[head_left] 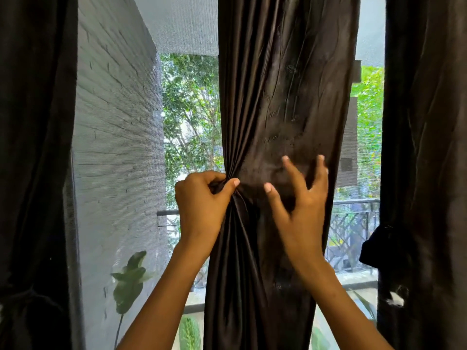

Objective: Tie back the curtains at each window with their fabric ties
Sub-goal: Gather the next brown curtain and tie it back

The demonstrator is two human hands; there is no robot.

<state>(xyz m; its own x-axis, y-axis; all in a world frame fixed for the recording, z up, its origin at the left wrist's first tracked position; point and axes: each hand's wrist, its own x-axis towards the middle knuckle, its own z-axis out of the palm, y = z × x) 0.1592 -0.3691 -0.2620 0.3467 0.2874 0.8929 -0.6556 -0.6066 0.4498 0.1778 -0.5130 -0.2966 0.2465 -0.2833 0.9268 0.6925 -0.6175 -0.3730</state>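
Gathering stage, by the look of it. Left hand (202, 205) pinching folds at the left edge of the middle dark curtain (283, 97); right hand (300, 198) spread, blurred, just off the cloth. No fabric tie in sight yet. Next: bunch the right edge across. Side curtains (424, 122) crowding, window mesh (121, 122) behind.

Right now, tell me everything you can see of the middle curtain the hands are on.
The middle curtain is dark brown, satiny, creased fabric hanging as a gathered column before the window mesh, running past the frame's top and bottom. The left hand grips its left edge, pinching folds that fan out above and below. The right hand, fingers spread, is at its front, blurred, so contact is unclear. No tie is visible round it.
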